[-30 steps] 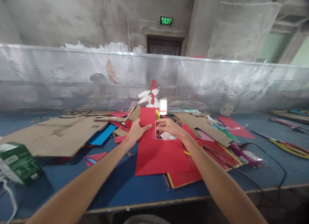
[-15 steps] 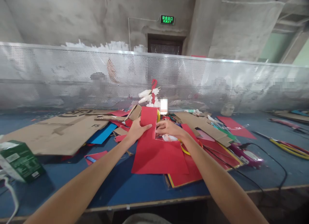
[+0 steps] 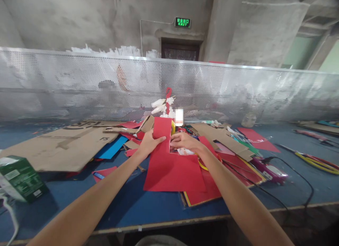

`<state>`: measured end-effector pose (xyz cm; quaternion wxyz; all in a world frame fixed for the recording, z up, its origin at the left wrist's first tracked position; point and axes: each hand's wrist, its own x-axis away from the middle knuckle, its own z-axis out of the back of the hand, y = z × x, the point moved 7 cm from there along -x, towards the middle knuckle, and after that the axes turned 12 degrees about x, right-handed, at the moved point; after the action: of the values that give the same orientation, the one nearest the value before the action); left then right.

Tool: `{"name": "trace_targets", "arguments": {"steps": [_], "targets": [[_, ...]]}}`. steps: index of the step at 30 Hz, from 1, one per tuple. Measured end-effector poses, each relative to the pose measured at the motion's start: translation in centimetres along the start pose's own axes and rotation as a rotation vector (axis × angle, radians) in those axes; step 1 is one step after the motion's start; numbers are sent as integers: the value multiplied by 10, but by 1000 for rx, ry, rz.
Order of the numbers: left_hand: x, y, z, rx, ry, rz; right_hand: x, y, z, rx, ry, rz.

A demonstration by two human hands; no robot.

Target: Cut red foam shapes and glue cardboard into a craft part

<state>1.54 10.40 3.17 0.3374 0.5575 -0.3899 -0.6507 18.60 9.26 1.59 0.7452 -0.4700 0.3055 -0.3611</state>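
Note:
A large red paper sheet (image 3: pixel 172 170) with a notch cut from its upper right is lifted over the blue table (image 3: pixel 127 207). My left hand (image 3: pixel 148 144) pinches the sheet's upright tab from the left, thumb on its front. My right hand (image 3: pixel 185 140) is closed at the notch's edge, fingers curled on the paper; what else it may hold is hidden. A yellow-handled tool (image 3: pixel 202 164) lies just below my right wrist. Behind the tab stands a small red and white paper figure (image 3: pixel 164 104).
Flat cardboard (image 3: pixel 58 145) covers the left of the table, with a blue sheet (image 3: pixel 111 147) beside it. A green box (image 3: pixel 19 179) sits at the far left. More red sheets (image 3: pixel 238 168), a purple tool (image 3: pixel 270 170) with a black cable and yellow cables (image 3: pixel 317 160) lie right. A perforated metal screen (image 3: pixel 238 90) runs behind.
The red sheet's lower edge has swung slightly left and toward me. Both hands keep their grip at the tab and notch.

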Motion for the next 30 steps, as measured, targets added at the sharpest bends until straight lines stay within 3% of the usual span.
{"name": "trace_targets", "arguments": {"steps": [8, 20, 23, 28, 30], "targets": [[3, 10, -2, -59, -3, 15, -5, 9, 1, 8, 5, 22], [4, 8, -1, -79, 9, 17, -8, 12, 2, 47, 69, -39], [6, 12, -5, -55, -20, 12, -7, 7, 7, -5, 176, -42], [9, 14, -14, 14, -94, 50, -1, -6, 29, 13, 510, 35], [10, 13, -16, 21, -106, 72, 0, -7, 34, 10, 564, 63]]}}
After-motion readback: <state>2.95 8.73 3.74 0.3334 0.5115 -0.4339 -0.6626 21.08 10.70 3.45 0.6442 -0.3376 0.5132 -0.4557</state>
